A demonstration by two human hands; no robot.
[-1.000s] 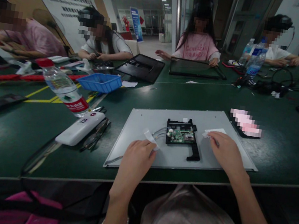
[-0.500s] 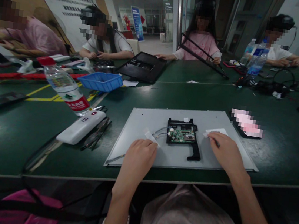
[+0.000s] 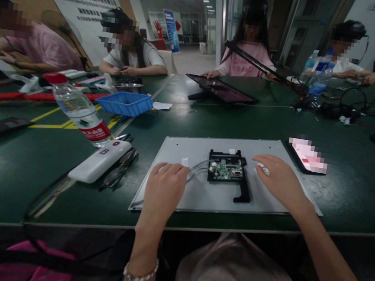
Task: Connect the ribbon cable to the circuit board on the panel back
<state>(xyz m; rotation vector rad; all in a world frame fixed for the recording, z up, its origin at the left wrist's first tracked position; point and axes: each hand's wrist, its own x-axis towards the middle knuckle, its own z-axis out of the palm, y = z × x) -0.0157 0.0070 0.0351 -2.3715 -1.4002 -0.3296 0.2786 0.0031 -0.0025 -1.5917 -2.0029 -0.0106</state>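
Note:
A flat grey panel point(image 3: 203, 148) lies on the table before me. On its middle sits a black bracket point(image 3: 243, 192) carrying a green circuit board point(image 3: 227, 170), with thin grey cables point(image 3: 198, 164) running leftward from it. My left hand point(image 3: 165, 189) rests palm down on the panel's left part, fingers bent and together, fingertips hidden. Just past them shows the end of a white tape strip point(image 3: 185, 161). Right of the bracket, my right hand point(image 3: 281, 183) curls around a crumpled white piece point(image 3: 263, 169), perhaps tape or paper. A small white patch point(image 3: 232, 151) is at the bracket's top edge.
Left of the panel are a white power bank point(image 3: 99, 162), eyeglasses point(image 3: 118, 172), a water bottle point(image 3: 80, 113) and a blue basket point(image 3: 125, 103). A phone point(image 3: 307, 155) lies by the panel's right edge. Across the table, a person holds a dark screen point(image 3: 228, 91); others sit nearby.
My left hand has shifted slightly left, covering more of the tape strip. The white sheet under my right hand is now crumpled in its fingers. Across the table, the dark screen has been turned over.

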